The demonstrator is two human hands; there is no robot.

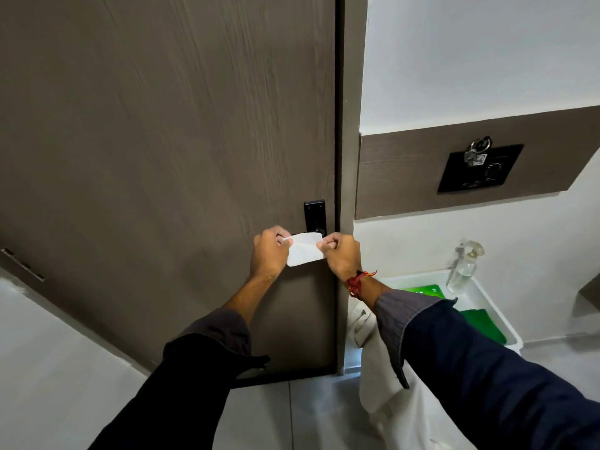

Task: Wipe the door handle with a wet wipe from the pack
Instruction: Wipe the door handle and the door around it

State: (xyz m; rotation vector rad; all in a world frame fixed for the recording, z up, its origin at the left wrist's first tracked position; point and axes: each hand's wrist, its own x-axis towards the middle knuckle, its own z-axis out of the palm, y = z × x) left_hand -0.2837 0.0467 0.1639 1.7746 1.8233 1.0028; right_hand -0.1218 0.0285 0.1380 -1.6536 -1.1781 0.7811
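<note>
A white wet wipe [303,250] is stretched flat between both hands in front of the brown door [162,141]. My left hand [270,253] pinches its left edge and my right hand [341,254] pinches its right edge. The black door handle plate [314,213] sits just above the wipe; the lever itself is mostly hidden behind the wipe and my hands. A green wipe pack [422,291] lies in the white tray [496,316] at the lower right, partly covered by my right sleeve.
A clear spray bottle [464,267] stands at the tray's far end, and a green cloth [483,324] lies in it. A black wall panel [479,170] with keys [477,152] hanging on it is on the right wall. A white cloth [367,326] hangs beside the door frame.
</note>
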